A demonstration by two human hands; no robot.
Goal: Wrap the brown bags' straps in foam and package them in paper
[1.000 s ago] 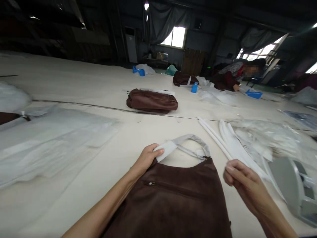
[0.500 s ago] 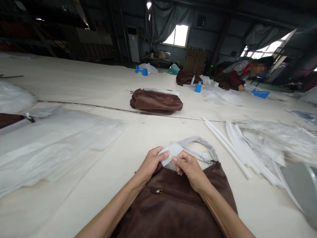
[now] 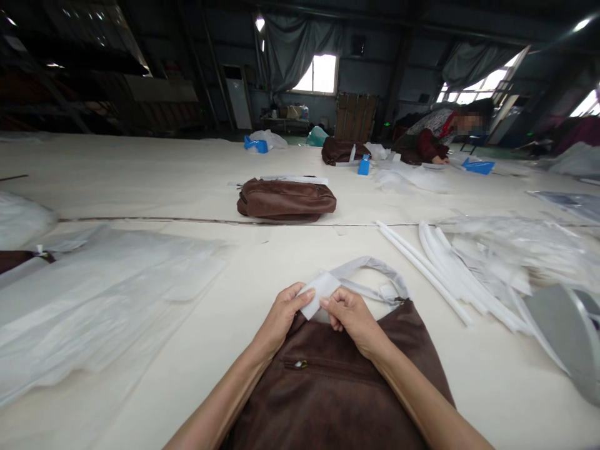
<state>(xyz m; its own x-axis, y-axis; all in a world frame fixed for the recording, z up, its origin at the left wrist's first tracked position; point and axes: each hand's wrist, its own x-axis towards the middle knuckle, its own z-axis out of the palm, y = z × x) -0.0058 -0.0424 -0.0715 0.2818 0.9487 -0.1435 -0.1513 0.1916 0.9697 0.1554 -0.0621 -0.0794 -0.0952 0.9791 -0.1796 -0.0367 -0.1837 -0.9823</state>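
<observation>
A dark brown handbag lies on the table in front of me, a zipped pocket across its upper face. Its strap is wrapped in pale film and arches away from me. Near the strap's left end, a small white foam sheet is pinched by my left hand, thumb on top. My right hand has its thumb and curled fingers closed on the lower right edge of the same sheet. What lies under the sheet is hidden.
White foam tubes and crumpled clear plastic lie to the right. Plastic bags spread over the left. Beyond sits another brown bag. A co-worker leans over the far table, near blue pieces.
My view has shifted slightly, so the background sits further left and the far table a little lower. Both hands keep their pinch on the foam sheet, almost unmoved.
</observation>
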